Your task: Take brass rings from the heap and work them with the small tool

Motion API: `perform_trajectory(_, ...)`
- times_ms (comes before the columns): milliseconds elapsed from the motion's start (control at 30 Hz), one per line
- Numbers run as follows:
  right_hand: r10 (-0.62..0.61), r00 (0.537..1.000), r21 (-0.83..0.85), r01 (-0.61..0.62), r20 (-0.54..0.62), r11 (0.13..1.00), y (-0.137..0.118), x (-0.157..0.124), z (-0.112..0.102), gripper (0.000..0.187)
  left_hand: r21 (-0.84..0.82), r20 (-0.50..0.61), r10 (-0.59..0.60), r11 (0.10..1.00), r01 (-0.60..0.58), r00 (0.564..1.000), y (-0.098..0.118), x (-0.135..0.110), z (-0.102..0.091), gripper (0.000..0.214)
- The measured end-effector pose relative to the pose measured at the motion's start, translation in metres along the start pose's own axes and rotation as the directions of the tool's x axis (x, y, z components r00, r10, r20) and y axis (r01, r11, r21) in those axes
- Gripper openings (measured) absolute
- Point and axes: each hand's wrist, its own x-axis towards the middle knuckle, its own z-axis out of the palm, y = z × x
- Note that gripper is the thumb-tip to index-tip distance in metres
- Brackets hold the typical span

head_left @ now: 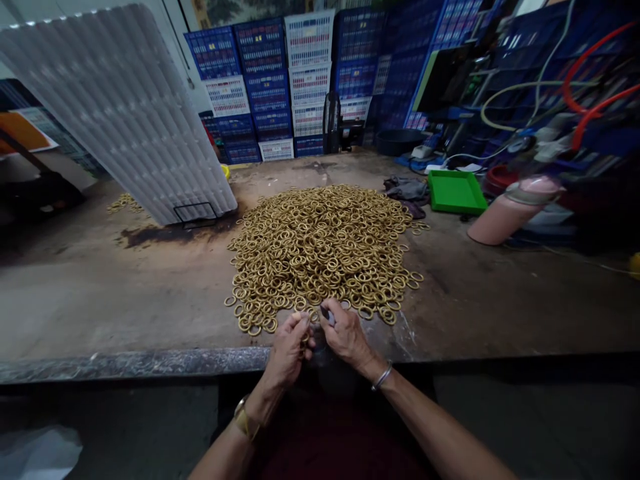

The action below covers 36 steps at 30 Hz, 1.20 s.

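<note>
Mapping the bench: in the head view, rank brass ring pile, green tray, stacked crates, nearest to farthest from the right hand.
1. brass ring pile, just ahead of the right hand.
2. green tray, back right.
3. stacked crates, far wall.

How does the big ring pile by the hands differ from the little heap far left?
The big pile is far larger and heaped; the little heap is a thin scatter. The big pile lies mid-bench, its near edge at the left hand and right hand; the little heap sits far left beside the white panel. Both are loose gold-coloured rings on one bench.
</note>
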Motion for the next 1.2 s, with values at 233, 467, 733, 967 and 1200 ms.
perform_trajectory(233, 0.122, 0.988, 0.231, -0.142, 0.096, 0.962, -0.012, 0.002, -0.006, 0.015, 0.256, 0.012, 0.135, 0.957, -0.134, 0.991, -0.002, -0.002, -0.002, 0.029)
perform_trajectory(467, 0.150, 0.958, 0.404, -0.240, 0.243, 0.883, -0.011, 0.006, -0.007, 0.024, 0.406, 0.067, 0.264, 0.874, -0.268, 0.962, -0.002, -0.004, -0.001, 0.027)
perform_trajectory(733, 0.208, 0.941, 0.465, -0.315, 0.267, 0.827, -0.011, 0.004, -0.007, 0.026, 0.193, 0.128, 0.039, 0.979, -0.063, 0.991, 0.000, -0.006, -0.001, 0.031)
perform_trajectory(967, 0.290, 0.904, 0.522, -0.420, 0.314, 0.743, -0.010, 0.004, -0.010, 0.025, 0.055, 0.176, 0.028, 0.998, -0.038, 0.984, -0.004, -0.006, -0.001, 0.027)
perform_trajectory(1200, 0.275, 0.885, 0.610, -0.459, 0.375, 0.646, -0.006, 0.001, -0.007, 0.026, -0.018, 0.199, 0.004, 1.000, -0.001, 0.980, -0.002, -0.008, 0.001, 0.029)
